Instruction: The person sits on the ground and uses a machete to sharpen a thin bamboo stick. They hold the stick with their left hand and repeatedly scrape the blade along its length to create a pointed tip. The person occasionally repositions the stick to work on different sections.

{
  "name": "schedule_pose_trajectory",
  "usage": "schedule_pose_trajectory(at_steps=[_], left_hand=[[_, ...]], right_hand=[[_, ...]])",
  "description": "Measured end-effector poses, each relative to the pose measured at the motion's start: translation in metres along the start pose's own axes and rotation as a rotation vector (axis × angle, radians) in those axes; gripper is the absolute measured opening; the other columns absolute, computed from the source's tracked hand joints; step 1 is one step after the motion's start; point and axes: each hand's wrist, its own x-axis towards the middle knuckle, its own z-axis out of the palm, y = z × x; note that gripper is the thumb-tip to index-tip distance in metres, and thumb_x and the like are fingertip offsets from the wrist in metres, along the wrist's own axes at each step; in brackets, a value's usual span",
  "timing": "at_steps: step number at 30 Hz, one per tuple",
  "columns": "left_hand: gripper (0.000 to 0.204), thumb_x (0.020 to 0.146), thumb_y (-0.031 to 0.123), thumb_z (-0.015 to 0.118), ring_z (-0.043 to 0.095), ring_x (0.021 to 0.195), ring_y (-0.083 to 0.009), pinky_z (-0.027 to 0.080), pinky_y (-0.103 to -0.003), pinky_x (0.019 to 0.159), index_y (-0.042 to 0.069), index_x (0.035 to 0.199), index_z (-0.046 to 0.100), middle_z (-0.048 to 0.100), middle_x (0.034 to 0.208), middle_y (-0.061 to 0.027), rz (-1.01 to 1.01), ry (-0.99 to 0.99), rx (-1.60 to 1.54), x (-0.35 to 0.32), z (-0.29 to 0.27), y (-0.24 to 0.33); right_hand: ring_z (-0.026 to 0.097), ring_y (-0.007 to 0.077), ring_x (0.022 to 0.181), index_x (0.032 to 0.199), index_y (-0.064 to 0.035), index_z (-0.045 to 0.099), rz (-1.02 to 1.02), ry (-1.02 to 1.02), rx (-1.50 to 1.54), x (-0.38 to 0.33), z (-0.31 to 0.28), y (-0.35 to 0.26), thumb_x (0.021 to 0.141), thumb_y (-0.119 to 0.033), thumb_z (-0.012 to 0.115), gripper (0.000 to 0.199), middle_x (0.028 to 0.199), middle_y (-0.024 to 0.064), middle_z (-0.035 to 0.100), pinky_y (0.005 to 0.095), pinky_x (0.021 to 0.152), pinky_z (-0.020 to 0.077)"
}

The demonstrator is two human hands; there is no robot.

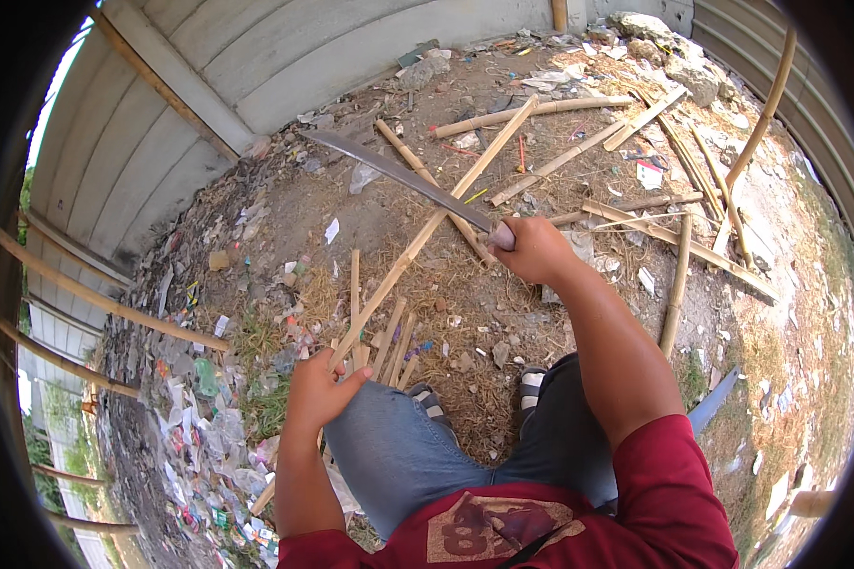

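Note:
A long-bladed machete is gripped by its pale handle in my right hand, fingers closed round it. Its blade points to the far left and crosses a long split bamboo strip; I cannot tell whether the two touch. My left hand, by my left knee, is closed on the near end of that strip, thumb stretched toward the right. From there the strip slants away to the far right. Beneath it lies a bamboo piece on the ground. Several short bamboo slats lie beside my left knee.
Bamboo poles and split pieces lie scattered at the right and far side. A tapered bluish blade rests by my right thigh. Litter covers the left ground. Leaning poles and a concrete wall bound the space; rocks sit far right.

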Motion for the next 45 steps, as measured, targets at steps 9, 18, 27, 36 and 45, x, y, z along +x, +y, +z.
schedule_pose_trajectory(at_steps=[9, 18, 27, 36, 45], left_hand=[[0.046, 0.078, 0.037, 0.091, 0.053, 0.061, -0.0117, 0.044, -0.03, 0.055, 0.004, 0.082, 0.059, 0.057, 0.066, -0.0013, -0.013, -0.153, -0.204, -0.004, 0.004, -0.006], [0.043, 0.081, 0.032, 0.09, 0.055, 0.064, -0.0093, 0.046, -0.029, 0.056, 0.007, 0.082, 0.056, 0.058, 0.072, -0.001, -0.06, -0.197, -0.275, 0.0, 0.005, 0.008], [0.041, 0.081, 0.031, 0.09, 0.053, 0.063, -0.0094, 0.045, -0.028, 0.056, 0.005, 0.084, 0.059, 0.059, 0.071, -0.0025, 0.012, -0.172, -0.159, -0.007, -0.002, 0.019], [0.044, 0.08, 0.035, 0.09, 0.052, 0.059, -0.0105, 0.044, -0.03, 0.053, 0.005, 0.08, 0.058, 0.058, 0.065, -0.0034, -0.048, -0.155, -0.23, -0.015, 0.013, 0.005], [0.042, 0.08, 0.032, 0.09, 0.052, 0.06, -0.0107, 0.044, -0.029, 0.054, 0.007, 0.079, 0.055, 0.056, 0.066, -0.0013, -0.106, -0.15, -0.084, -0.018, -0.016, 0.003]], right_hand=[[0.07, 0.0386, 0.084, 0.092, -0.0094, 0.068, -0.24, -0.228, -0.118, -0.014, -0.004, -0.025, 0.082, -0.029, 0.076, 0.023, 0.08, 0.0157, 0.07, 0.0502, 0.077, 0.0548], [0.07, 0.0398, 0.08, 0.089, -0.0092, 0.068, -0.228, -0.178, -0.112, -0.022, 0.012, -0.039, 0.085, -0.04, 0.075, 0.032, 0.08, 0.0163, 0.07, 0.0511, 0.075, 0.0553], [0.069, 0.0388, 0.078, 0.091, -0.011, 0.065, -0.23, -0.05, -0.103, -0.007, 0.013, -0.024, 0.078, -0.024, 0.073, 0.019, 0.075, 0.0139, 0.068, 0.0503, 0.071, 0.0541], [0.072, 0.0351, 0.079, 0.092, -0.0137, 0.067, -0.272, -0.194, -0.216, -0.025, 0.025, -0.059, 0.079, -0.023, 0.071, 0.016, 0.079, 0.0118, 0.071, 0.0501, 0.074, 0.0559], [0.073, 0.0343, 0.085, 0.098, -0.0146, 0.067, -0.094, -0.129, -0.271, 0.0, 0.015, -0.019, 0.081, -0.02, 0.073, 0.019, 0.084, 0.0119, 0.073, 0.0502, 0.076, 0.0567]])
